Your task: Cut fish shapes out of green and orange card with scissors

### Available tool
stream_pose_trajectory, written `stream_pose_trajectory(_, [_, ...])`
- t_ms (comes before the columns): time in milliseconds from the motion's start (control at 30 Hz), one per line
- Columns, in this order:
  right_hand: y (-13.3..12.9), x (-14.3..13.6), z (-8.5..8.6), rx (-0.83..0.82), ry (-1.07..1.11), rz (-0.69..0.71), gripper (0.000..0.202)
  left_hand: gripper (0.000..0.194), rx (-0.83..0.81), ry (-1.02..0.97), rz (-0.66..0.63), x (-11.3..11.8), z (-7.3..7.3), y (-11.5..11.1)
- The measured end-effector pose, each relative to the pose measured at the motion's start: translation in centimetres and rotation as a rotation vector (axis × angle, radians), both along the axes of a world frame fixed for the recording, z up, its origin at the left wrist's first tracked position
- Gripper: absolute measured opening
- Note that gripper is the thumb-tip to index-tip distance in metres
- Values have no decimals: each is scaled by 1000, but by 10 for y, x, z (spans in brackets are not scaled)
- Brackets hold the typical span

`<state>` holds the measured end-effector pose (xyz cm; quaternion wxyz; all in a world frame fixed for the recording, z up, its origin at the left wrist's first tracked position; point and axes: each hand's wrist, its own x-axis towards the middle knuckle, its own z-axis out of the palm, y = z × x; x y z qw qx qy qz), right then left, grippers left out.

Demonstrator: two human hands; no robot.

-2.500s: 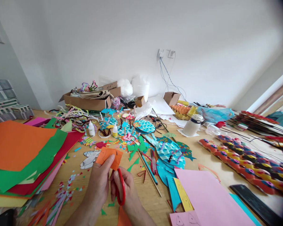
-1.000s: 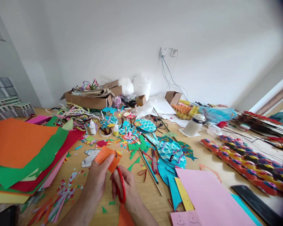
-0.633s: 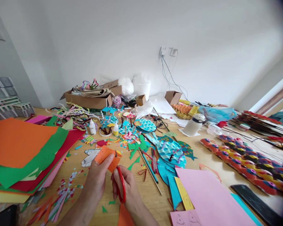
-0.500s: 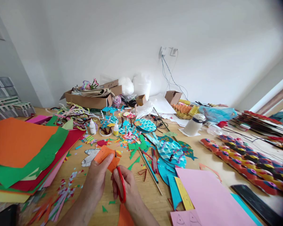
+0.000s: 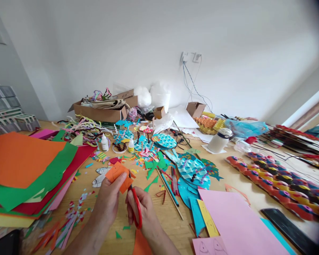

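Observation:
My left hand [image 5: 108, 194] pinches a small piece of orange paper [image 5: 116, 173] with dark drawn lines, its thumb lying on top. In my right hand [image 5: 145, 203] is a pair of red-handled scissors [image 5: 137, 209], fingers wrapped round the loops. The blades point away from me and lie at the right side of the orange paper. Just beyond the paper are grey-and-white fish cutouts [image 5: 99, 179]. Beneath my right wrist, part of another orange sheet [image 5: 141, 244] shows at the bottom edge.
Stacked coloured paper [image 5: 23, 159] covers the left side. Behind my hands lie green scraps [image 5: 156, 164], glue bottles [image 5: 104, 143] and blue paper-plate fish [image 5: 192, 170]. A pink sheet [image 5: 234, 219] and a painted egg-carton strip [image 5: 271, 191] are on the right. A white bottle [image 5: 220, 140] stands farther back.
The orange paper has turned slightly in my left hand, and the scissor blades show more clearly against its right side. Both hands stay in nearly the same place.

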<state>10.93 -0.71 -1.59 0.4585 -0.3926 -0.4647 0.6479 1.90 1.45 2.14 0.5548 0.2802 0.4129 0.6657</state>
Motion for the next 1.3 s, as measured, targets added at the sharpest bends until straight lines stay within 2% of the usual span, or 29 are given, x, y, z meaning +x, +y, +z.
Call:
stream_pose_trajectory(733, [-1, 2, 3, 1, -68, 31, 51, 16, -43, 25, 19, -7, 4, 2])
stream_pose_trajectory(1100, [0, 3, 5, 29, -126, 37, 49, 20, -71, 63, -40, -17, 7, 3])
stream_pose_trajectory(1300, [0, 3, 7, 4, -162, 61, 48, 22, -84, 123, -128, -25, 6, 2])
